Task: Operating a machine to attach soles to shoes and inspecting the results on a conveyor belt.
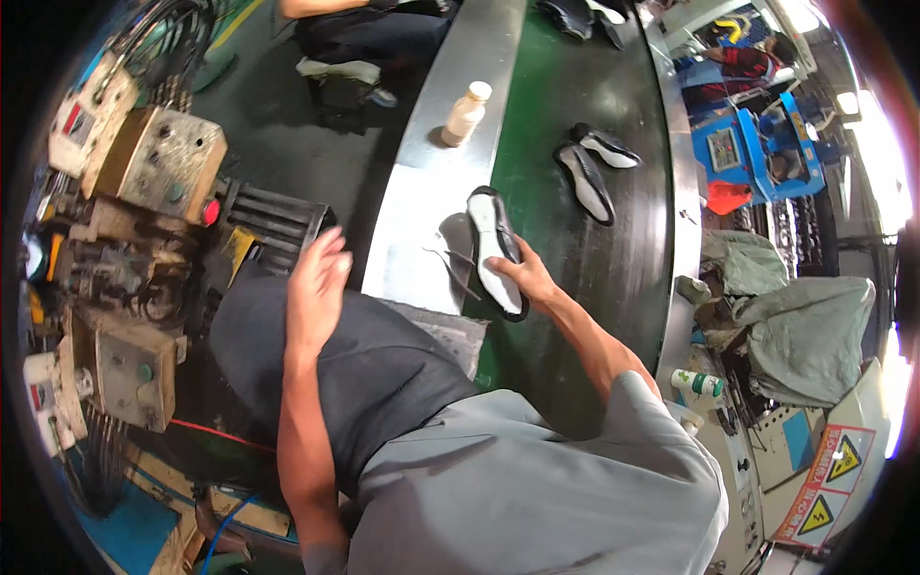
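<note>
Your right hand (530, 284) pinches the near end of the white-and-black shoe sole (496, 251) on the table (422, 192) edge, left hand (316, 287) open and empty; it looks light and bendy, so support it mid-length, beyond your grip.

Person wears a grey short-sleeve shirt (537, 479), sleeve ending near the elbow on the right arm. Dark charcoal apron (383, 374) over lap & front, plain fabric, no markings. Both forearms bare; no gloves, watch or rings visible.
</note>
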